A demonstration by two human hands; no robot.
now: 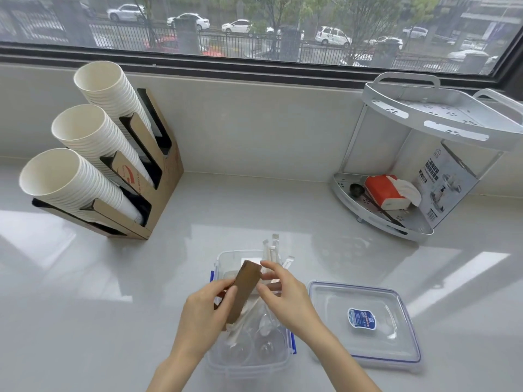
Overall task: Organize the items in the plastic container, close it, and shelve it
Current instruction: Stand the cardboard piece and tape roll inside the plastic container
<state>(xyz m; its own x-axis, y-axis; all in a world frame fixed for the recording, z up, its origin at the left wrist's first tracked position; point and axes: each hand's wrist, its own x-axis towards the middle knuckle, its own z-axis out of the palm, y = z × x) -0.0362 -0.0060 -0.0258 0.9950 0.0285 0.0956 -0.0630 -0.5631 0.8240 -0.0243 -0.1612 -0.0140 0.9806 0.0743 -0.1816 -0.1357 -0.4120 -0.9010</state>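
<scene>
Brown packet stack (245,292) held upright over the open container (249,360) on the tabletop (113,306) — left hand (202,315) grip clamped on its lower end, right hand (283,295) fingers apart, only touching the top edge, probably squaring it to slot in. Wrapped sticks (271,250) poke up just beyond. Lid (365,323) off, right of the right hand; shelf rack (418,171) well beyond — still sorting.

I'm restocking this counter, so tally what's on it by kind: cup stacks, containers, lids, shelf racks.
Paper cup stacks: 3
Plastic containers: 1
Lids: 1
Shelf racks: 1
Total: 6
</scene>
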